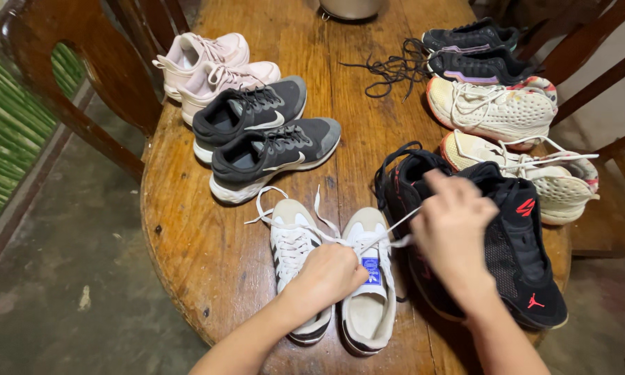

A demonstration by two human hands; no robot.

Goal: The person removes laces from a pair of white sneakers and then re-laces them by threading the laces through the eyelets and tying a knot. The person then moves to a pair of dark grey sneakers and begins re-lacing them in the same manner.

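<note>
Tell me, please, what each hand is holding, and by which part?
Both hold the white sneaker's laces: left hand at the knot, right hand pulling one end.

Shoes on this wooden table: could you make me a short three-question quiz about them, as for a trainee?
1. True or false: the left hand rests on the white shoe with the blue tongue label.
2. What does the right hand pull? A) a black lace B) a white lace C) a sock
3. How many pairs of shoes lie on the table?

Key:
1. True.
2. B; the lace runs taut from the white shoe to the right hand.
3. Six: pink, grey, white with black stripes, black with red marks, cream, black with purple trim.
</note>
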